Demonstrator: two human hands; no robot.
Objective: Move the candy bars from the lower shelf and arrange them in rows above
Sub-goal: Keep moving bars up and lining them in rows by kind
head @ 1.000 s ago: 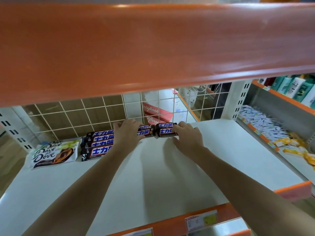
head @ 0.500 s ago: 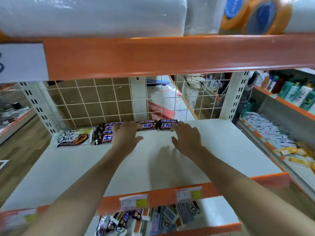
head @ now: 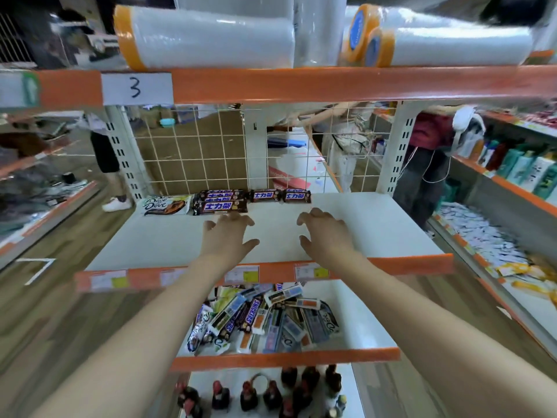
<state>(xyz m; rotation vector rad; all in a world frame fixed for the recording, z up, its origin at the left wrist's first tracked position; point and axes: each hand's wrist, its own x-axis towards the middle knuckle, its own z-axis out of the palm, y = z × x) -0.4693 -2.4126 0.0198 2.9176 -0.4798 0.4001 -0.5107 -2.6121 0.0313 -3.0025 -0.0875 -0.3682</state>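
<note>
Brown Snickers bars (head: 224,201) lie in a row along the back of the white upper shelf (head: 376,230), with two more bars (head: 280,195) to their right and a Dove bar (head: 164,205) at the left end. Above the middle of that shelf hover my left hand (head: 227,236) and my right hand (head: 324,235), fingers spread and relaxed, both empty and a little in front of the bars. On the lower shelf (head: 355,321) sits a loose pile of candy bars (head: 262,318), Snickers and Dove mixed.
Orange price rails (head: 407,263) edge both shelves. A wire grid (head: 193,155) backs the upper shelf. Wrapped rolls (head: 208,37) fill the shelf overhead. Dark bottles (head: 271,393) stand on the bottom shelf. Shampoo bottles (head: 521,164) line the rack at right. People stand behind the grid.
Both hands have let go of the bars at the back and drawn toward me. The view has pulled back and tilted down, bringing the lower shelf's pile into sight.
</note>
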